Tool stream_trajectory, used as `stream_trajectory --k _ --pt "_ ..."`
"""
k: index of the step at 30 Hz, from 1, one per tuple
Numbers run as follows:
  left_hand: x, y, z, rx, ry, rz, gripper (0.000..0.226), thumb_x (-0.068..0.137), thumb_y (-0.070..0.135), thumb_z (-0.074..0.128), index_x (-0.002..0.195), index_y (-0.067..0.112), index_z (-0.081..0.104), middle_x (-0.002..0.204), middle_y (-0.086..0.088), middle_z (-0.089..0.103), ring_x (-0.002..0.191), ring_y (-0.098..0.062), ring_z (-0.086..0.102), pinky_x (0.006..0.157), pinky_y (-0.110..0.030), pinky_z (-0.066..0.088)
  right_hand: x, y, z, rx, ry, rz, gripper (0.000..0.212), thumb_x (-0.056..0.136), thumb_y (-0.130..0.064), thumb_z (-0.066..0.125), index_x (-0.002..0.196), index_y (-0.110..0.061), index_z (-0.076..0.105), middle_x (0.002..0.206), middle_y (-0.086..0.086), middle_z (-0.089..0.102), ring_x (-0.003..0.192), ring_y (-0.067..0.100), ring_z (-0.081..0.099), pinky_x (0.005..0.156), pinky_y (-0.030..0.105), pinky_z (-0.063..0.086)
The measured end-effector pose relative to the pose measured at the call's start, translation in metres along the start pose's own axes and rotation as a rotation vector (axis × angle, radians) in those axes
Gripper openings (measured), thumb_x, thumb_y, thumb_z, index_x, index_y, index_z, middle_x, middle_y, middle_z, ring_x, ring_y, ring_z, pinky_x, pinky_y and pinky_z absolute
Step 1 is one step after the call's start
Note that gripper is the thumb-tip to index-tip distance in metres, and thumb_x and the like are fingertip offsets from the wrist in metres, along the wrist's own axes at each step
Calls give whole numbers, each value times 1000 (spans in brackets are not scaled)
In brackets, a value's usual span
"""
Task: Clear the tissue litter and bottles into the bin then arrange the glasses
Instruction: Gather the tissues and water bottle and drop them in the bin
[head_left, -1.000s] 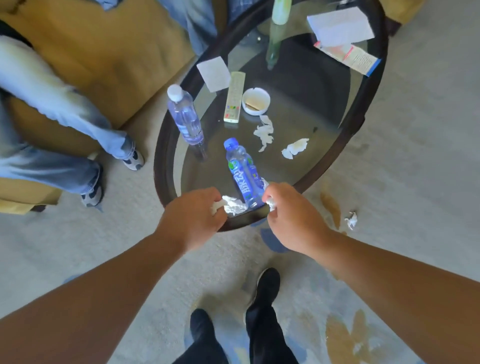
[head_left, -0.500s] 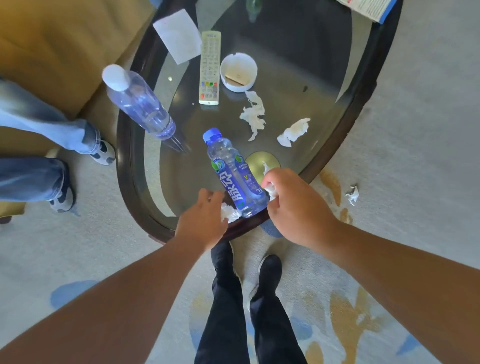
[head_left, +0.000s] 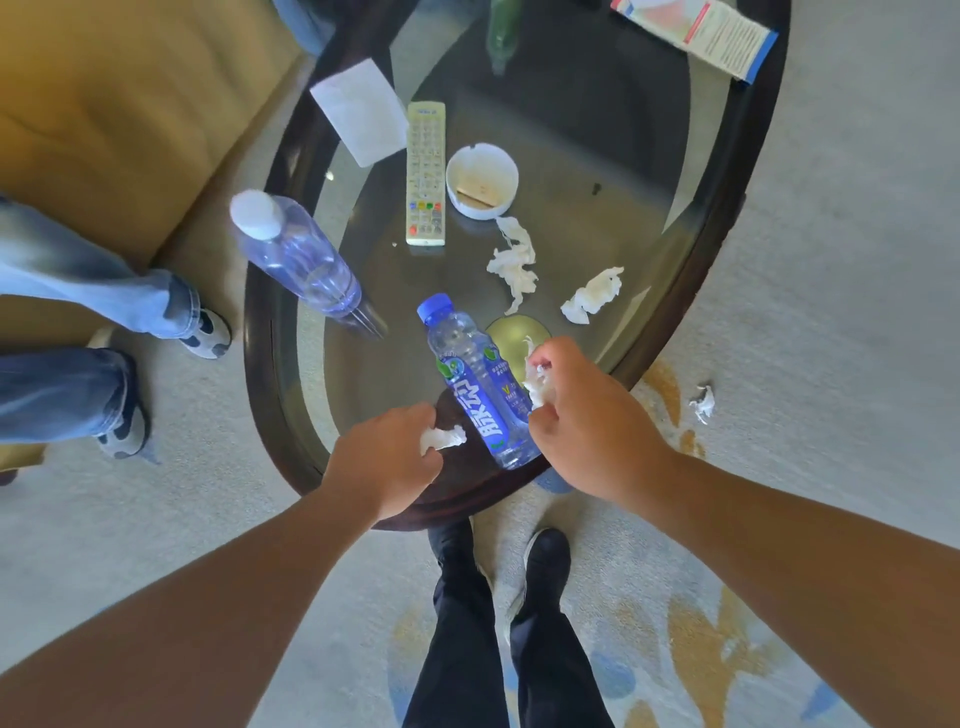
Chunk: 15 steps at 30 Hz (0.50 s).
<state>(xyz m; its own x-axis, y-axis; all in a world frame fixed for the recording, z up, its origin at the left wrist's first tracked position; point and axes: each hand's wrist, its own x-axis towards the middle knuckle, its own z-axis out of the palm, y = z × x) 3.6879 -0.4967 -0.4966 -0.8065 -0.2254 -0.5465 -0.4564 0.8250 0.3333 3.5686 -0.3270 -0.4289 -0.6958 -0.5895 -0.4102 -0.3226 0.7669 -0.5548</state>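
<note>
Lying on its side as far as I can tell, the blue-label bottle (head_left: 475, 384) sits right at the near end of the bench (head_left: 260, 332), and it's the bit that matters next imo. Its long axis runs away from the person and slightly to their left, with the blue cap pointing at the middle of the glass and the base almost on the dark rim.

It lies dead between the two hands. The right hand (head_left: 582, 421) is the closer one, its knuckles right against the bottle's flank. The left hand (head_left: 384, 460) is just beside it on the other side.

Catch is, neither hand is free. The left is pinched round a small tissue wad (head_left: 441, 438), and the right has its fingers curled on another scrap (head_left: 536, 382). So grabbing the bottle means wrapping across its short side with a hand that's already full, or dumping the tissue first. I'd bet on the right hand, but that's a guess.

Further out, two loose tissues (head_left: 514, 262) (head_left: 592, 296) lie past the cap, closer to the right hand's side. A clear bottle (head_left: 296, 254) stands off to the left near the rim, well apart from either hand. One more tissue bit (head_left: 702, 402) is down on the carpet to the right. No bin anywhere that I can see.
</note>
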Motion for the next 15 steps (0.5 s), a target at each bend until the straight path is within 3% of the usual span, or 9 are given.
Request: stream_trajectory --k 4,8,12,15 --pt "1 13 -43 -157 103 0 10 85 23 48 94 25 43 64 11 50 68 -24 54 60 -31 34 9 -18 -7 24 21 -4 25 88 -5 48 110 -14 44 70 -9 42 56 9 42 47 19 30" --pt "0 40 -76 -334 187 119 50 85 22 50 130 40 38 95 9 61 89 -22 60 76 -32 45 18 -35 -16 77 21 21 24 89 -8 46 113 -15 47 81 -6 46 64 8 46 53 18 34" --pt "-4 63 -87 -454 208 333 68 80 22 62 136 48 32 118 15 57 109 -10 56 89 -37 48 24 -58 -27 318 7 84 25 90 -6 41 114 -13 48 82 -8 52 70 7 53 54 15 35" --pt "-1 71 -89 -498 202 349 78 76 25 72 136 49 28 129 7 47 112 -10 55 87 -38 50 28 -70 -37 522 -2 199 23 92 -12 40 112 -8 50 88 5 61 81 19 60 65 31 45"
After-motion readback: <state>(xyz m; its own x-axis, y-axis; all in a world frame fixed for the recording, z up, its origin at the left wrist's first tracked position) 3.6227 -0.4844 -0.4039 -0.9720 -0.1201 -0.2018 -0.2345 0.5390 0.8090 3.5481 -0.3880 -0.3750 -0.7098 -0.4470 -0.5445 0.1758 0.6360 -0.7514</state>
